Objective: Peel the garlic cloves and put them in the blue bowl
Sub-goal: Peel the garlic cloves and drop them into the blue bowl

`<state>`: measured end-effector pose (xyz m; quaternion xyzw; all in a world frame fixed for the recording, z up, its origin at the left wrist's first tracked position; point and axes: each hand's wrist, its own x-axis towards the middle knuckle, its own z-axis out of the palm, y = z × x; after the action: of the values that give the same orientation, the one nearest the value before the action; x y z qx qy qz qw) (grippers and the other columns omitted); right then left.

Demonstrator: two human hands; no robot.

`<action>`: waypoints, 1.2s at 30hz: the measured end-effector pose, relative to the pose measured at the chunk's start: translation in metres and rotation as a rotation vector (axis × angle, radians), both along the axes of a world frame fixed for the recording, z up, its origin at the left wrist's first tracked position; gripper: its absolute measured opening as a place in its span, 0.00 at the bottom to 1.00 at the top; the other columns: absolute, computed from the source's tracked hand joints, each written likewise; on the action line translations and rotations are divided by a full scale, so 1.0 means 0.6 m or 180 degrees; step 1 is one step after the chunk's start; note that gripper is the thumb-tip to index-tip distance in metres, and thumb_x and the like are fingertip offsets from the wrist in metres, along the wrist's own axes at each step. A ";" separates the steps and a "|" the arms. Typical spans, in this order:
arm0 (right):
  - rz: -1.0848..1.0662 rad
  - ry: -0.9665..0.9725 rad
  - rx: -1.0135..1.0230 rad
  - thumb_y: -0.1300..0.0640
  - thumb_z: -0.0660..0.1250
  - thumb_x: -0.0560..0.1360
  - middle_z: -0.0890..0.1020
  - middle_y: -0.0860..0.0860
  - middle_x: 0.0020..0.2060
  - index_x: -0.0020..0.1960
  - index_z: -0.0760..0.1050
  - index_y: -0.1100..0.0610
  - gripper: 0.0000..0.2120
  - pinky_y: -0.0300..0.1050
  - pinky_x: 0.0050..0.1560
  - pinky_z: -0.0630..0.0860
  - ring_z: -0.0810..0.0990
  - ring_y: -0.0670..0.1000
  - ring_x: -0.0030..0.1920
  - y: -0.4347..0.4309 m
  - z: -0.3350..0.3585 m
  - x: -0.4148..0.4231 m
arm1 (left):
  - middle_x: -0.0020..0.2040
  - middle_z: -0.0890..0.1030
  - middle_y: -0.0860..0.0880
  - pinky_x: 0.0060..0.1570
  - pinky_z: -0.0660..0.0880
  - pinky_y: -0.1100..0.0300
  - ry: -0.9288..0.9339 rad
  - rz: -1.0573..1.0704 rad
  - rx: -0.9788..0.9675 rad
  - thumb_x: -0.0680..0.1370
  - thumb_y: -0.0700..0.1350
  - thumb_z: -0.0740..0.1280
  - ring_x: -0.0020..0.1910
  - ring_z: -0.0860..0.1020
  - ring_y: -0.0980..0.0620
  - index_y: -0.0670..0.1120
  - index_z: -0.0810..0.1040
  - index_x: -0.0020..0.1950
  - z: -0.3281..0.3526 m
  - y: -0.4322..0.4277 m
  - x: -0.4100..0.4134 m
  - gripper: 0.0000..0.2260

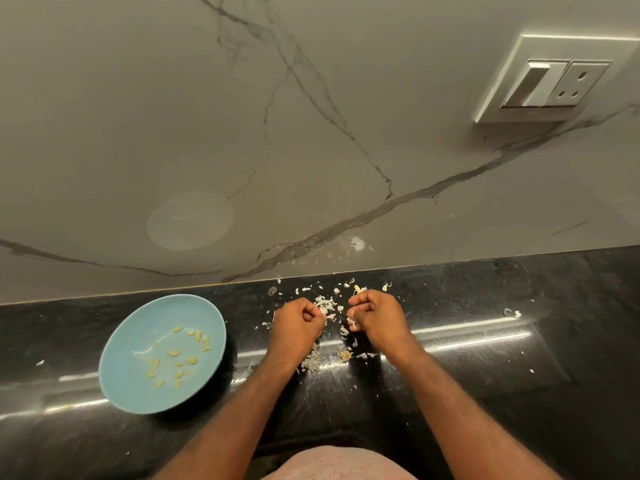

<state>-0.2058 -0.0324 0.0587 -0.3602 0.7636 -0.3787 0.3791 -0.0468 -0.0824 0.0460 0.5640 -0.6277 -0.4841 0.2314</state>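
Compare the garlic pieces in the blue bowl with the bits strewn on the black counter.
The pale yellow peeled garlic cloves are plump and solid; the white papery garlic skins are thin, ragged flakes. The cloves lie inside the light blue round bowl; the skins are scattered over the glossy black stone counter. Both are small and numerous.

Inspection finding: no legible text, label, brand, number or sign on the wall socket plate (554, 81), the blue bowl (145, 327) or the desk (519, 375).
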 end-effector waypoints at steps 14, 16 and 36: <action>0.1194 0.1492 0.0907 0.69 0.64 0.76 0.81 0.49 0.39 0.40 0.78 0.54 0.12 0.42 0.39 0.75 0.76 0.46 0.38 -0.015 -0.011 0.040 | 0.42 0.80 0.51 0.40 0.76 0.63 -0.0533 -0.0385 -0.0445 0.77 0.36 0.69 0.37 0.76 0.56 0.48 0.80 0.46 -0.010 0.018 -0.015 0.07; 0.1091 0.1135 0.0774 0.67 0.64 0.78 0.81 0.50 0.39 0.42 0.78 0.55 0.11 0.42 0.37 0.74 0.76 0.46 0.36 -0.017 -0.007 0.038 | 0.42 0.80 0.52 0.35 0.73 0.66 -0.0504 -0.0375 -0.0386 0.77 0.36 0.68 0.34 0.75 0.58 0.50 0.79 0.45 -0.008 0.017 -0.015 0.09; 0.0078 -0.0876 -0.0464 0.69 0.68 0.78 0.86 0.60 0.43 0.50 0.80 0.59 0.07 0.45 0.47 0.84 0.86 0.54 0.43 -0.026 0.060 0.049 | 0.44 0.82 0.54 0.43 0.73 0.66 -0.0065 0.0085 -0.0655 0.82 0.43 0.65 0.44 0.79 0.58 0.49 0.82 0.49 0.047 0.000 -0.012 0.06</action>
<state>-0.1762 -0.0478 0.0946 -0.3408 0.6705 -0.4743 0.4576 -0.0538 -0.0826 0.0741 0.5504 -0.6689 -0.4082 0.2880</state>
